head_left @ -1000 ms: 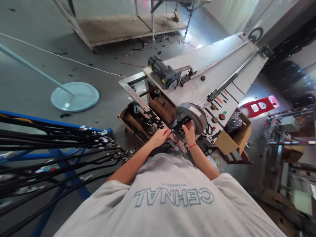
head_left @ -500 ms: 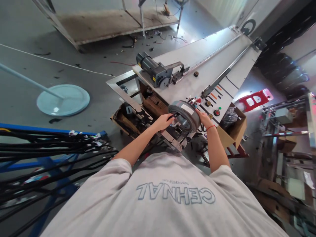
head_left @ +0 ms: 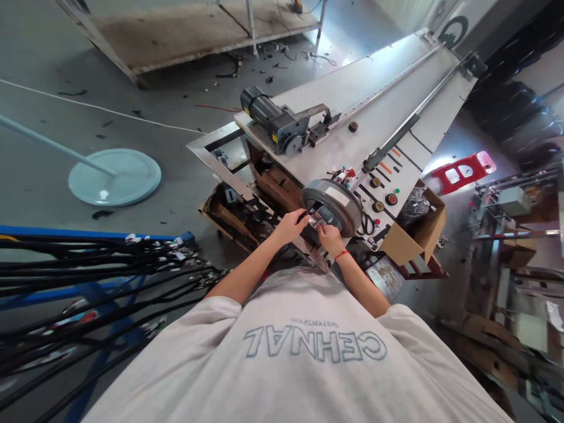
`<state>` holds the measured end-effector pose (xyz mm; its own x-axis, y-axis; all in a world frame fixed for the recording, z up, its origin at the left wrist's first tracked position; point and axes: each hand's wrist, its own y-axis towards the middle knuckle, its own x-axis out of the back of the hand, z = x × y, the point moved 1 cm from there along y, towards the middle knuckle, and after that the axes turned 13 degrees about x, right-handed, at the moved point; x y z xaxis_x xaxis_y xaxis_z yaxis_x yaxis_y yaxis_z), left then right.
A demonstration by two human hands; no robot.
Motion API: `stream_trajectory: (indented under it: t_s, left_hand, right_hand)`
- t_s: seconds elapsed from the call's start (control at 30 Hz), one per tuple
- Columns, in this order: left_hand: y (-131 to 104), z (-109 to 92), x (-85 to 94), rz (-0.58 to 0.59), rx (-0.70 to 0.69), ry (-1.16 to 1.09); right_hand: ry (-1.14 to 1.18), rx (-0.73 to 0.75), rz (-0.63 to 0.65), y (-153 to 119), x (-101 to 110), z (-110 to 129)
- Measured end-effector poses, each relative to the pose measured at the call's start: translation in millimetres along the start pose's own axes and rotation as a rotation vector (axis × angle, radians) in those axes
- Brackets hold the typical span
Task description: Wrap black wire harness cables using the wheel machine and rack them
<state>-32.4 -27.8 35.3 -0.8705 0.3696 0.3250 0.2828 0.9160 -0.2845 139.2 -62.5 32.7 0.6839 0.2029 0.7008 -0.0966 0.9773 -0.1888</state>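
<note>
Two hands work at the roll [head_left: 351, 210]. Your left hand [head_left: 291, 228] is closed around a black strip [head_left: 314, 208]; your right hand [head_left: 331, 238] pinches its fingertips together, their hold unclear.

The grey floor [head_left: 185, 170], scattered with dark scraps and crossed by a thin white cord [head_left: 110, 110], shines with cool light near the pale wall [head_left: 403, 17] at the far end. A metal-framed bench [head_left: 176, 35] with a worn brown lower shelf stands beyond the long white-topped table [head_left: 335, 100], and a round pale stand base [head_left: 127, 188] sits to the left. On the right are an open cardboard box [head_left: 408, 244], a red panel [head_left: 460, 173] and cluttered metal racks [head_left: 520, 235].
</note>
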Motion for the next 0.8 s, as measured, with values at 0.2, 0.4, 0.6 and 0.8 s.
stream_trajectory:
  t_s: [0.2,0.4,0.6,0.8]
  left_hand:
    - [-10,19,-11.7,0.045,-0.026,0.038]
    - [-14,37,-29.9,0.081,-0.019,0.146]
    - [-10,40,-40.7,0.079,0.067,0.218]
    - [-6,41,-43.7,0.049,0.074,0.188]
  right_hand:
    - [0.052,0.215,-0.118,-4,7,26]
    - [0.041,0.446,-0.098,28,4,36]
    - [0.099,0.552,-0.043,26,15,19]
    - [-0.228,0.436,0.016,60,-4,38]
